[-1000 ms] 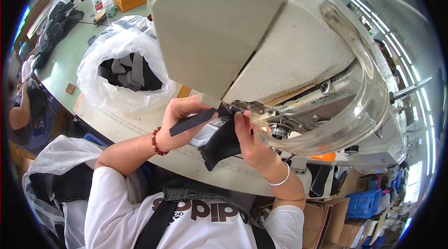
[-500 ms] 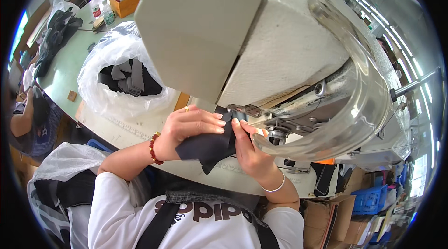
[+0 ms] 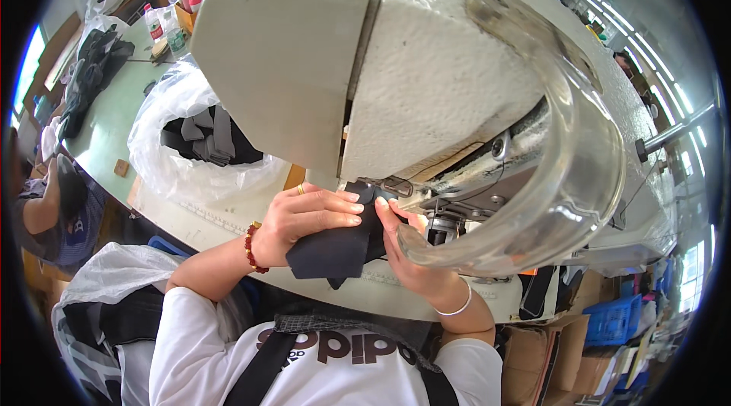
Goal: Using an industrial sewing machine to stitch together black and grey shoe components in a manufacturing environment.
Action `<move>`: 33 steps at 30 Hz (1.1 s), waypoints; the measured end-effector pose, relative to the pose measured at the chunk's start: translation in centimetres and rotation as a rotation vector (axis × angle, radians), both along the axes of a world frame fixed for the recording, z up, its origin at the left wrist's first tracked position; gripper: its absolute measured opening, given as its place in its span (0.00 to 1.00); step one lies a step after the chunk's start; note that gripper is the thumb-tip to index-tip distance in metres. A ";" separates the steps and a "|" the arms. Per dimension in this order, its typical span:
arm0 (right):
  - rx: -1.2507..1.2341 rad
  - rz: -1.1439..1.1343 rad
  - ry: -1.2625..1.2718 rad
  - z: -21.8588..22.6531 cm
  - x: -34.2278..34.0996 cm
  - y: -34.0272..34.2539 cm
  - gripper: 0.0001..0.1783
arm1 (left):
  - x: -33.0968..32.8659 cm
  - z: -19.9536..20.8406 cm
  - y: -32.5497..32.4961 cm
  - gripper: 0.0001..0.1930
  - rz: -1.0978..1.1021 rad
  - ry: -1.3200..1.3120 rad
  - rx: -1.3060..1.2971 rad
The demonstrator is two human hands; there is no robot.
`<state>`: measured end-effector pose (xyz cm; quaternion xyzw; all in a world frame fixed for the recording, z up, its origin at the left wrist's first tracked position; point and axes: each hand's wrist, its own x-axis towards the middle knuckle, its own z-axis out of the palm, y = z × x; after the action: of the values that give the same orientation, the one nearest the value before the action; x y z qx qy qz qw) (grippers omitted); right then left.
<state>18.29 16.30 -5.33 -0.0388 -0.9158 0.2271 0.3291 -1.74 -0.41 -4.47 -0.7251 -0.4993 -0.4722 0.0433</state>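
Observation:
A dark, nearly black fabric piece (image 3: 327, 252) lies partly folded under the front of a sewing machine (image 3: 449, 48), its lower part draping toward me. My left hand (image 3: 308, 214) holds it from the left, fingers straight and close together across its upper side; the thumb is hidden. From the right, my right hand (image 3: 407, 250) pinches the fabric's upper edge near the needle area, thumb and forefinger close together. A clear curved guard (image 3: 525, 216) partly covers the right fingers. Where the fabric meets the machine is hard to make out.
A white plastic bag (image 3: 164, 155) holding dark grey and black strips stands left of the machine. Bottles (image 3: 176, 39) are farther back on the green table (image 3: 114, 121). Another person (image 3: 57, 208) sits at the far left. Cardboard boxes (image 3: 533, 360) and a blue crate (image 3: 611, 321) stand at right.
The fabric has turned and its lower part now hangs flatter and broader below my left hand. Both hands stay on it. The whole view has shifted slightly, with the machine looming larger.

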 end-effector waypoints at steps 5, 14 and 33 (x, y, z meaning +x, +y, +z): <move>0.124 0.087 -0.004 0.2 0.4 0.0 0.31 | 0.4 0.7 -0.2 0.16 -0.009 -0.075 -0.034; 0.274 0.028 0.059 1.7 -0.6 -0.6 0.31 | 0.1 0.5 0.4 0.19 -0.013 -0.180 -0.132; 0.500 -0.090 -0.098 4.4 2.8 -6.0 0.46 | 3.1 0.8 -0.1 0.09 0.165 -1.591 -0.327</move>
<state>21.11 10.33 -0.89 -0.0080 -0.9556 -0.0234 0.2936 1.32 -0.49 -3.69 -0.1309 -0.4951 -0.7623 -0.3958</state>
